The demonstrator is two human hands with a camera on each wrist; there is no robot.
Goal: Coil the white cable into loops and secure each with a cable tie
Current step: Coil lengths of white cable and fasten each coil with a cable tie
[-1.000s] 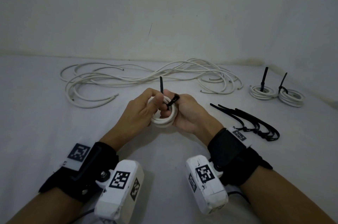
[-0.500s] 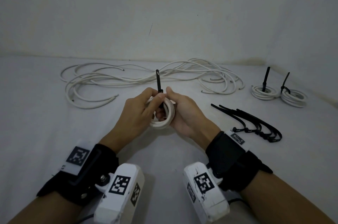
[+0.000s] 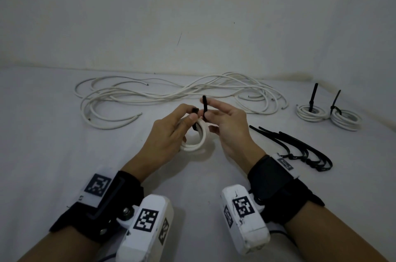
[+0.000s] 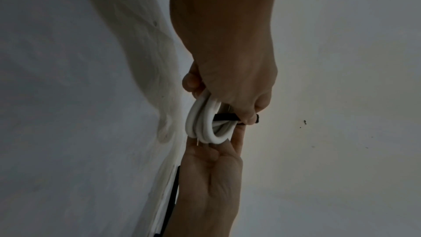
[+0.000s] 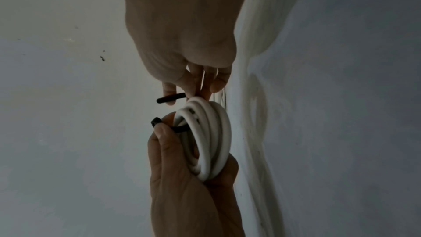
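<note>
A small white cable coil (image 3: 198,139) hangs between my hands above the white surface. My left hand (image 3: 191,116) grips the coil (image 4: 202,123), and its thumb presses the head end of a black cable tie (image 4: 226,117) against it. The tie passes through the coil (image 5: 212,132). The tie's tail (image 3: 204,107) sticks up, and my right hand (image 3: 209,109) pinches that tail (image 5: 172,99) between thumb and fingers. The tie's head (image 5: 156,121) shows beside my left thumb.
Loose white cable (image 3: 167,95) sprawls across the back of the surface. Two tied coils (image 3: 311,113) (image 3: 346,120) with upright black tie tails sit at the far right. Several spare black cable ties (image 3: 300,148) lie just right of my right wrist. A wall stands behind.
The coil has tipped more upright between my hands. My left thumb now holds the tie's head and my right fingers have spread out, pinching only the tail.
</note>
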